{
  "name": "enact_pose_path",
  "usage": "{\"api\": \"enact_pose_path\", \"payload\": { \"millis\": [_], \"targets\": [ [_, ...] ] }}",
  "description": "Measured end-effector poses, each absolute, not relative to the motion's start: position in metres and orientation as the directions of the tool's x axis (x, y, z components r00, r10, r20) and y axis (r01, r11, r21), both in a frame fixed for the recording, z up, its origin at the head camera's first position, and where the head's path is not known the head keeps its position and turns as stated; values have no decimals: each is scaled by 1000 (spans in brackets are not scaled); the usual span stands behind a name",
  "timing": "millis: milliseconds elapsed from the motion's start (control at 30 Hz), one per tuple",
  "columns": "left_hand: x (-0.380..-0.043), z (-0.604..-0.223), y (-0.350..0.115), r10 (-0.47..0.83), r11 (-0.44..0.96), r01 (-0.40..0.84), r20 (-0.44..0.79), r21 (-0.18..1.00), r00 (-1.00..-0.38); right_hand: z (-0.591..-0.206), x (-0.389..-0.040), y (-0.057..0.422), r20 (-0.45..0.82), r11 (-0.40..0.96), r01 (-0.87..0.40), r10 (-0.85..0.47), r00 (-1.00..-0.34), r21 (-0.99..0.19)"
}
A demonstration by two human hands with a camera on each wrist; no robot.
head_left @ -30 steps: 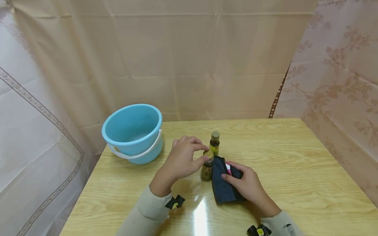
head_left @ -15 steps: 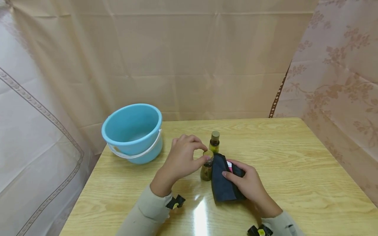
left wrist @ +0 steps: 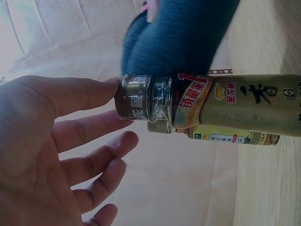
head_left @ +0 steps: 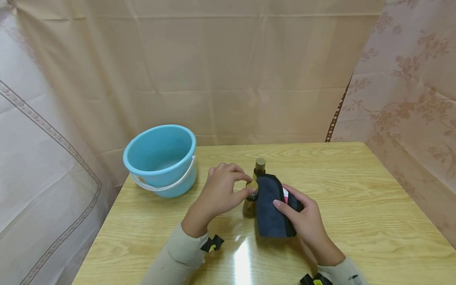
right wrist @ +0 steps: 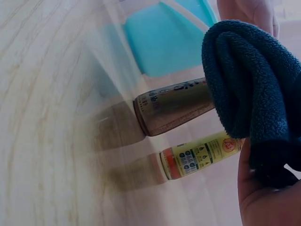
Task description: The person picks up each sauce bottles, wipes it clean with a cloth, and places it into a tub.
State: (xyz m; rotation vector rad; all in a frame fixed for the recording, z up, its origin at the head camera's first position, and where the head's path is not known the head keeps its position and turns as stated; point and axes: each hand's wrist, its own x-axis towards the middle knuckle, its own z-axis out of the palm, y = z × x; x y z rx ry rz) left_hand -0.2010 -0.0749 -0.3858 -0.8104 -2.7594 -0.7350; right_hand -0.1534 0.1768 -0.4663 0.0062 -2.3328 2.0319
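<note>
My left hand (head_left: 222, 190) pinches the gold cap of a small glass bottle (left wrist: 254, 101) between thumb and forefinger; its other fingers are spread apart. The bottle stands upright on the table and bears a gold label. In my right hand (head_left: 308, 219) is a folded dark blue cloth (head_left: 272, 209), gripped with the thumb on the near side. A pink and white tag shows at the cloth's fold. The cloth lies against the right side of the bottle, near its neck. Just behind stands a second bottle (right wrist: 204, 155), with a yellow label and gold cap, partly hidden by the cloth.
A light blue bucket (head_left: 164, 174) with a white handle stands at the table's back left. The wooden table (head_left: 356, 198) runs back to a beige curtain (head_left: 231, 71). Patterned cloth hangs at both sides.
My right hand has raised the cloth and shifted slightly right, so the cloth now covers more of the rear bottle. My left hand has stayed on the cap of the front bottle.
</note>
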Motion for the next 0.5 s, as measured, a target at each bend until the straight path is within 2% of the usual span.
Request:
{"api": "enact_pose_path", "payload": {
  "millis": [267, 500],
  "targets": [
    [-201, -386, -75, 463, 725, 551, 299, 414, -834, -468, -153, 177, 109, 94, -108, 9, -994, -990],
    [-201, -386, -75, 463, 731, 546, 291, 409, -837, -475, -156, 177, 64, 95, -64, -4, -998, -993]
  ]
}}
